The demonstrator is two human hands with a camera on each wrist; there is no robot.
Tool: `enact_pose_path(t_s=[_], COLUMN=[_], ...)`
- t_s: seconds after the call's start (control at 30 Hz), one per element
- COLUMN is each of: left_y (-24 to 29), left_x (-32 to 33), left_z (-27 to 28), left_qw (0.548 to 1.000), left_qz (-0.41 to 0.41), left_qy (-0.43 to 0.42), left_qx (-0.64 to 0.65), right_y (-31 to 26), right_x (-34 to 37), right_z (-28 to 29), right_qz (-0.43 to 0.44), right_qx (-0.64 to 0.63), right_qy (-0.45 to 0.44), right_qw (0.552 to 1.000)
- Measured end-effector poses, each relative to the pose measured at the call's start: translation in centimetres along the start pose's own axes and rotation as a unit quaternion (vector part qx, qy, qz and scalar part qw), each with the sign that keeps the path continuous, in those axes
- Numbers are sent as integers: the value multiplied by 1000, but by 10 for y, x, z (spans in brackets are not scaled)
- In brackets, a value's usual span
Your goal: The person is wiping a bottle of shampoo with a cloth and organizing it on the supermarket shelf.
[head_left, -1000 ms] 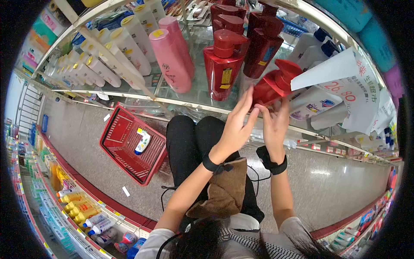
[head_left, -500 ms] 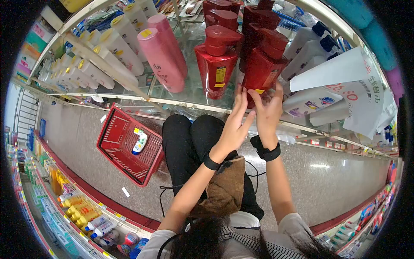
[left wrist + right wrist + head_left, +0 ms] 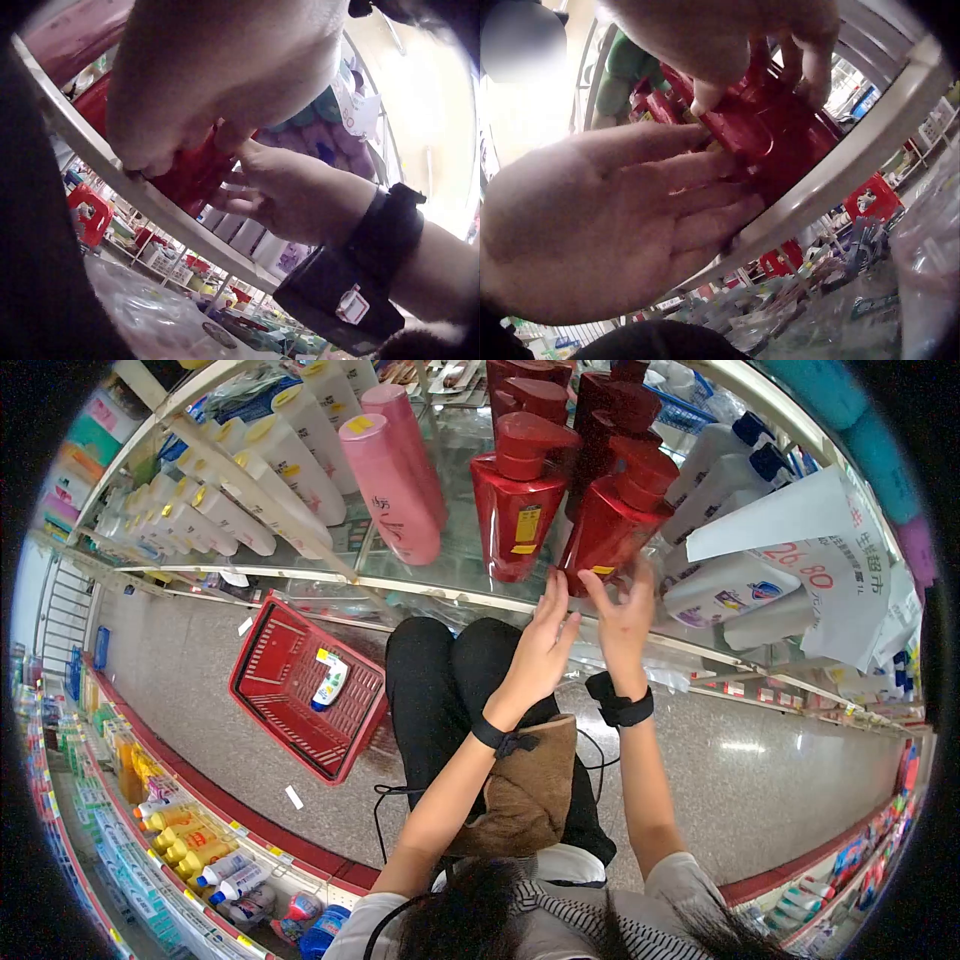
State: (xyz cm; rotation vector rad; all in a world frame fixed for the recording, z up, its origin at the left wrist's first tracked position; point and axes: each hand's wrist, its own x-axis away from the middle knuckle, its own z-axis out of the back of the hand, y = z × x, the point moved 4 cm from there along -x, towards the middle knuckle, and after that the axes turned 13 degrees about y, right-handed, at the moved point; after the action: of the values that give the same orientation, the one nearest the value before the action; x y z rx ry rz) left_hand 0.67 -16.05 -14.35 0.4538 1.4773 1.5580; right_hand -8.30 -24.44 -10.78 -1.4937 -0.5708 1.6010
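Note:
A dark red pump bottle [image 3: 612,528] stands at the front of the shelf, leaning slightly to the right, with a small yellow label near its base. My right hand [image 3: 624,628] grips its lower right part, thumb across the front and fingers around the side. Flat against the lower left side are the straight fingers of my left hand [image 3: 538,657]. In the right wrist view both hands frame the red bottle [image 3: 780,146] just above the shelf edge. Another red pump bottle [image 3: 516,510] stands close on the left, with more red ones behind.
Pink bottles [image 3: 392,495] and rows of white bottles [image 3: 300,450] fill the shelf's left. A paper price sign [image 3: 800,555] hangs on the right before white bottles with blue caps. On the floor sits a red basket [image 3: 262,695] containing a small white bottle [image 3: 330,682].
The red pump bottle, strongly tilted to the right a second ago, has come nearly upright beside its neighbour, both hands moving with it. Over the last half second the hands stay low on it.

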Motion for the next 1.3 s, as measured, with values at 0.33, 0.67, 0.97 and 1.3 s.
enact_pose_path(t_s=[0.33, 0.67, 0.97, 1.3], left_y=[-10, -7, -9, -11], left_x=[-1, 0, 0, 0], left_z=[4, -1, -1, 0], left_qw=[999, 999, 999, 999], left_qz=[7, 7, 1, 1], left_qy=[-42, -30, -40, -43], left_qx=[34, 28, 24, 21], right_y=[31, 33, 34, 36], right_x=[14, 14, 16, 17], right_z=[1, -2, -2, -2], right_qz=[-180, -185, -173, -146], right_qx=[-168, -210, -206, -192], right_qy=[-133, -116, -108, -94], right_qw=[960, 953, 957, 966])
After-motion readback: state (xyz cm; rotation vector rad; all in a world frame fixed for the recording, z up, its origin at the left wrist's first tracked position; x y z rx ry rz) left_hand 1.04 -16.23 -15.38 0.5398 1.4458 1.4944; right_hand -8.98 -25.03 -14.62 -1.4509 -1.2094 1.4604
